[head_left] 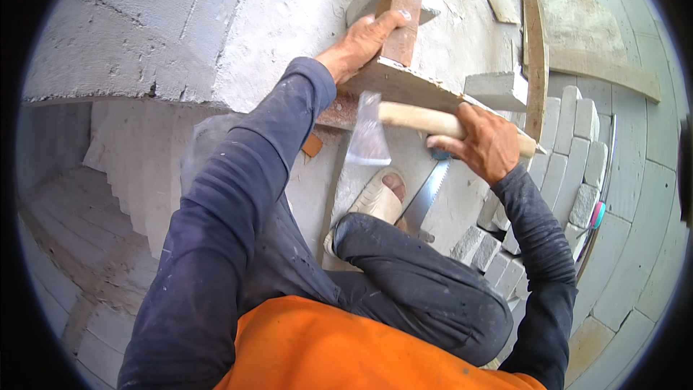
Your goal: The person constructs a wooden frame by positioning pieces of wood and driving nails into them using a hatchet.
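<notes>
Two hands share what looks like a chopping step, the left hand clamped on the reddish-brown beam near twelve o'clock, the right hand wrapped around the hatchet toward two, and the next move probably calls for steady bracing.

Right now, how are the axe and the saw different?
The axe is gripped in the right hand, while the saw is down beside the sandal, not held. The axe has a short head that flares wide; the saw has a long, narrow blade. The axe's head looks blurry, but the saw's blade looks clearer. Both have greyish, metal-looking blades.
</notes>
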Demonstrator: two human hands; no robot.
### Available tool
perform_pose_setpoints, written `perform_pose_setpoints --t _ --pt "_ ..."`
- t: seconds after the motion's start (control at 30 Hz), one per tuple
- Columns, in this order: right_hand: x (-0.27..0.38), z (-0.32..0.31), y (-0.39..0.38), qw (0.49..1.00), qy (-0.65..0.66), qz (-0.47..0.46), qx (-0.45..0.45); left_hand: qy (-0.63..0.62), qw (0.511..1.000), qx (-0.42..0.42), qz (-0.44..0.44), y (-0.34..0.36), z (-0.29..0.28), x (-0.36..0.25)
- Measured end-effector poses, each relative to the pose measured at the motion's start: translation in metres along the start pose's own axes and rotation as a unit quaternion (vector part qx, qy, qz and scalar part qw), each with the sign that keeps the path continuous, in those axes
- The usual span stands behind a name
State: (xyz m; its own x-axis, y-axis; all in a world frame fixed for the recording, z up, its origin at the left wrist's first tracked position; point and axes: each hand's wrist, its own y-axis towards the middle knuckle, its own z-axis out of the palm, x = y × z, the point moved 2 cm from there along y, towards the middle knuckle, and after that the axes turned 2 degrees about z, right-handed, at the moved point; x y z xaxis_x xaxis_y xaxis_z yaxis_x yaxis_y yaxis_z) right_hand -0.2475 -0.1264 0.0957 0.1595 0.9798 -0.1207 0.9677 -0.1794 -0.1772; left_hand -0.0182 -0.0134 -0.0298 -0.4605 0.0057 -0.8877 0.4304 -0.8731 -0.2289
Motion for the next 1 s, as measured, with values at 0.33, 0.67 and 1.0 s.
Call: perform_pose_setpoints --t 0.33,0.67,1.0 --pt "-0.021 0.000 -0.004 0.995 -0.052 0.059 0.053 -0.016 0.999 -0.021 0.024 0.006 -0.002 0.000" --pt "-0.001 0.001 -0.008 0.981 -0.037 -0.189 -0.029 -0.025 0.999 0.019 -0.009 0.003 -0.004 -0.002" --pt "-0.027 -0.005 -0.002 0.998 -0.033 0.037 0.043 -0.047 0.999 0.022 -0.017 0.010 -0.001 -0.002"
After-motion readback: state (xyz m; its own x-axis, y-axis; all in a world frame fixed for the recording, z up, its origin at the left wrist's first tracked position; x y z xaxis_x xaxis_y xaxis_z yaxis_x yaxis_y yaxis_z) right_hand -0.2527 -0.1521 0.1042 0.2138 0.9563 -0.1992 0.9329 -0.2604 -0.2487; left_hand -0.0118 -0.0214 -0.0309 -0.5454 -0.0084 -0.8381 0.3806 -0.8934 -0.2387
